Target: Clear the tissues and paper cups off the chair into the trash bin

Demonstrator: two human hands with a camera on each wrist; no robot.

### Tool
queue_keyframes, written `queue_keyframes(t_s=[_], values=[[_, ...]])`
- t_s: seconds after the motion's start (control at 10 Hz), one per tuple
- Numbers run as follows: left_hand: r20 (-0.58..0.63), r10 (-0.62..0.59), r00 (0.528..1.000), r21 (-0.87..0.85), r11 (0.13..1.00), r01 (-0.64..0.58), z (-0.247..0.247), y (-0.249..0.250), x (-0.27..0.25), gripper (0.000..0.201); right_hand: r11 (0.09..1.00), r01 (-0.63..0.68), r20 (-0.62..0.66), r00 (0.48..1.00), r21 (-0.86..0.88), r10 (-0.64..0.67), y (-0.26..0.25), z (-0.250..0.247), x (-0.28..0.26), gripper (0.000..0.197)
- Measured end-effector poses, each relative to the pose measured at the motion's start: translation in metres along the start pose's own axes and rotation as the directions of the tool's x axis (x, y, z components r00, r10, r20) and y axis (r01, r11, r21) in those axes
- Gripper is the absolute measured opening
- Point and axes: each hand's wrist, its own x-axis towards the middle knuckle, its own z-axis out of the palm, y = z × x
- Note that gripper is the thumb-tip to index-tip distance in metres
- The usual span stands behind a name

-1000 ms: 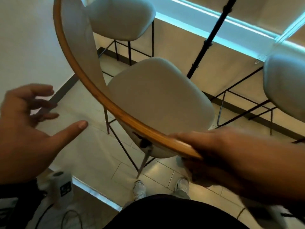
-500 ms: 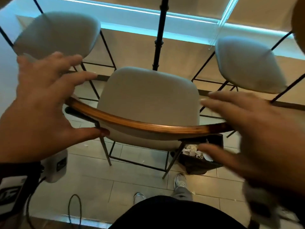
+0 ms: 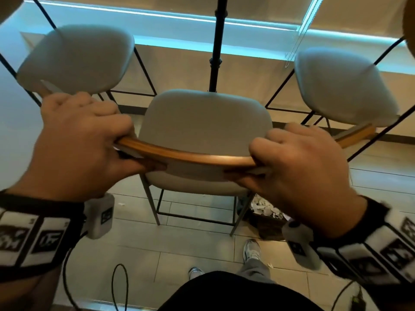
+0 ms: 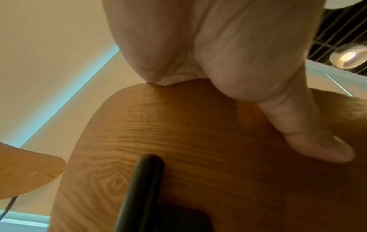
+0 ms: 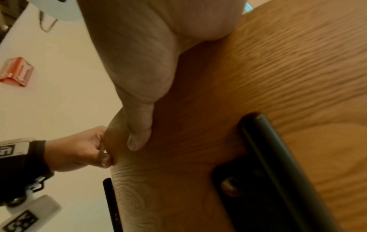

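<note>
A chair with a grey padded seat (image 3: 204,129) and a curved wooden backrest (image 3: 190,154) stands right in front of me. My left hand (image 3: 80,142) grips the backrest's left part, my right hand (image 3: 298,162) its right part, thumbs pressed on the back face. The left wrist view shows my thumb (image 4: 309,135) lying on the wood grain (image 4: 178,141); the right wrist view shows the other thumb (image 5: 139,125) on the same wooden backrest (image 5: 258,78). The seat carries no tissues or cups. A dark trash bin (image 3: 267,218) with white crumpled paper stands on the floor under the chair's right side.
Two similar grey chairs stand at the back left (image 3: 76,57) and back right (image 3: 341,86). A black tripod pole (image 3: 216,46) rises behind the middle chair. My shoes (image 3: 251,250) are on the tiled floor, and cables (image 3: 119,286) hang near my legs.
Both hands, held open above the backrest half a second ago, have closed on it. A second ago the chair was turned sideways, held by the right hand alone; now it faces squarely forward.
</note>
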Motion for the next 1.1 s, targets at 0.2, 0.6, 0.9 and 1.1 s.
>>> queue_keyframes(t_s=[0.2, 0.6, 0.9, 1.1], values=[[-0.126, -0.026, 0.992, 0.005, 1.000, 0.027, 0.014, -0.015, 0.038, 0.069, 0.999, 0.021, -0.041, 0.999, -0.033, -0.022, 0.016, 0.007, 0.039, 0.047], [-0.152, -0.049, 0.987, 0.007, 0.999, 0.051, 0.024, -0.033, 0.089, 0.061, 1.000, 0.004, -0.096, 0.995, -0.009, -0.005, 0.043, 0.024, 0.092, 0.050], [-0.121, -0.069, 0.990, 0.005, 0.998, 0.070, 0.021, -0.025, 0.097, 0.055, 1.000, -0.008, -0.113, 0.994, -0.026, 0.005, 0.052, 0.027, 0.100, 0.050], [-0.162, -0.157, 0.974, -0.205, 0.971, 0.123, 0.016, -0.026, 0.071, 0.104, 0.967, 0.025, -0.177, 0.984, 0.255, 0.021, 0.063, 0.019, 0.077, 0.066]])
